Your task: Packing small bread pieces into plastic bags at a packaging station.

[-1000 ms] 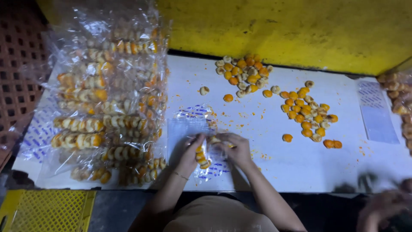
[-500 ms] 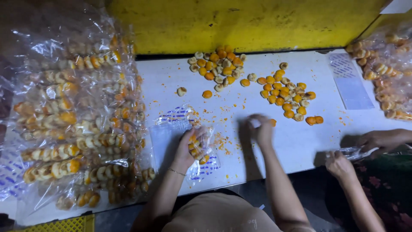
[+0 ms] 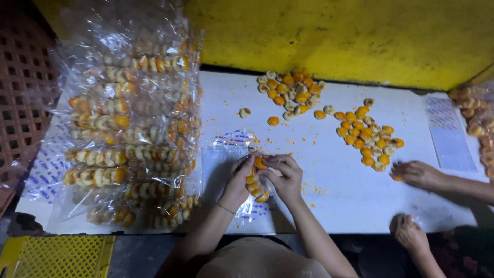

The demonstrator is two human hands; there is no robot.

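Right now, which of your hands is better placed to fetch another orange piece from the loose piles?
Probably the right hand: it sits on the side of the loose orange pieces, while the left hand lies on the clear bag.

Dim, soft, slightly blurred; edges fall dark.

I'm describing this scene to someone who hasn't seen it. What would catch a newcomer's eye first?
First, the big heap of clear bags filled with rows of orange and cream rounds, stacked at the table's left. Next, loose rounds scattered across the white table near the yellow wall. At centre, the left hand and right hand meet over a partly filled bag.
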